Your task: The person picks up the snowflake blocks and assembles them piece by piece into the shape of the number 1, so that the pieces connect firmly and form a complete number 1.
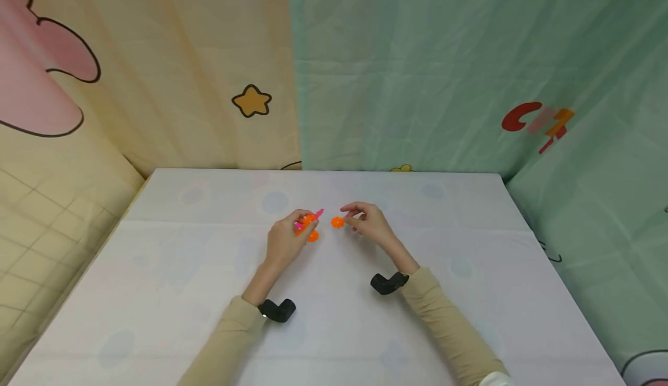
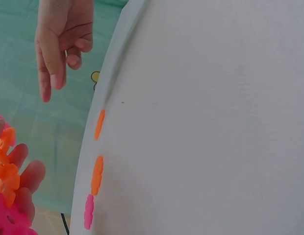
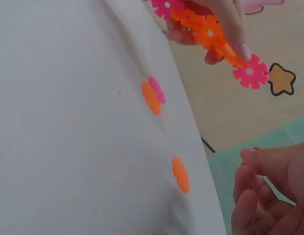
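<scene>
My left hand grips a short chain of orange and pink notched snowflake discs. One pink disc sticks out at its end beyond the thumb, and another pink one shows at the other end. My right hand holds nothing, its fingers loosely bent, just right of a loose orange disc on the table. Below the left hand's fingers lies a second orange disc. Close beside that one a pink disc lies on the table.
A white cloth with pale dots covers the table. Patterned curtains hang behind it and at both sides. Each wrist wears a black camera mount.
</scene>
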### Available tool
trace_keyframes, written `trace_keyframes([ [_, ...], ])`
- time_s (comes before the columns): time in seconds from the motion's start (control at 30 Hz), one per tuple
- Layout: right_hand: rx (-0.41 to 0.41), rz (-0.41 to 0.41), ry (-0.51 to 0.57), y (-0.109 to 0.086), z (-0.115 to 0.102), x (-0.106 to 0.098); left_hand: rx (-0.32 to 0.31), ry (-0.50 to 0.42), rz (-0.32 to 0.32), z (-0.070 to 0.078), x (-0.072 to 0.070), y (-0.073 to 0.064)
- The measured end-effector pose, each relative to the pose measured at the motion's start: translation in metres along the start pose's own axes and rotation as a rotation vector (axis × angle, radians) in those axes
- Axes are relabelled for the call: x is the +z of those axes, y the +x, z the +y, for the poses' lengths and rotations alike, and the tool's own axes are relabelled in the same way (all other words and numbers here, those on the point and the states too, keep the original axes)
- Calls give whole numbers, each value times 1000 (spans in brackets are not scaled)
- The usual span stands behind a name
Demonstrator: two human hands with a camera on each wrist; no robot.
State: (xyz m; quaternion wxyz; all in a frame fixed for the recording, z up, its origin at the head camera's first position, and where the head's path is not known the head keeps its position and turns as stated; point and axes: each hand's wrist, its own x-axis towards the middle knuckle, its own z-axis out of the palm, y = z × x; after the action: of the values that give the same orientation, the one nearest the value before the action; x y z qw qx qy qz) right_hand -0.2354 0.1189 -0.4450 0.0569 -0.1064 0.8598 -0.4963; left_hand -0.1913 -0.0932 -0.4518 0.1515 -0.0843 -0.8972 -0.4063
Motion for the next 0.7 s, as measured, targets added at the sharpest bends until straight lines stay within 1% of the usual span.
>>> trace_keyframes([
  [0.17,18,-3,-19,3,7,-2,-9,-27,11,-4,-3,1],
  [0.33,25,-20,-37,7,11,-2,10,-44,16,-8,-4,2],
  [0.47,13,-38,-67,12,13,-3,24,-49,13,-9,-5,3],
  [0.6,7,-55,-89,17,14,-3,2,-80,0,-10,-6,3],
  [0.7,26,-63,-91,20,16,0,-22,-104,-14,-10,-6,3],
])
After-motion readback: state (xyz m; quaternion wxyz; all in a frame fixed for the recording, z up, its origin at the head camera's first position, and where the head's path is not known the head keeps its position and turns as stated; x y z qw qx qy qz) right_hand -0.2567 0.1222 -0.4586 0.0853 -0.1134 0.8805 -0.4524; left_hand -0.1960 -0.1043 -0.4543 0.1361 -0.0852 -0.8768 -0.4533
